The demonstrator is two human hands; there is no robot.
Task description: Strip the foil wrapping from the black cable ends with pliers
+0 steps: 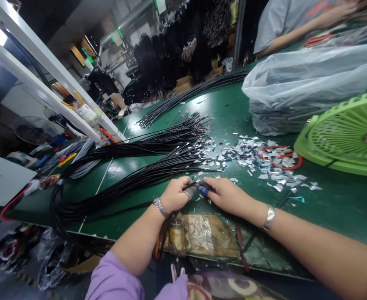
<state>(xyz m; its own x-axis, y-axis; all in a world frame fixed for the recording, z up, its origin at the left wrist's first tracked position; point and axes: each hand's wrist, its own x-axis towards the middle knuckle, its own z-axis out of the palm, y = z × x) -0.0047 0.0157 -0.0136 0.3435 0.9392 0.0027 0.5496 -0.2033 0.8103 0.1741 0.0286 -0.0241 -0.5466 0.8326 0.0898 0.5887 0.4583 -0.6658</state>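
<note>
My left hand [175, 193] is curled into a pinch on the end of a thin black cable [133, 183] just above the green table [333, 196]. A grey cot covers one of its fingertips. My right hand [228, 195] meets it from the right, fingers closed around a small blue-tipped piece [203, 190] at the cable's end. Both wrists wear metal bracelets. A big bundle of black cables [158, 154] fans out from the left toward my hands, with metal ends pointing right.
A heap of small silver and blue scraps [252, 160] and a red rubber ring [280, 157] lie beyond my hands. A green fan grille [342, 135] and a clear plastic bag [308, 83] sit at right. Another person's arm [295, 29] rests at the far edge. White shelf rails [46, 79] stand left.
</note>
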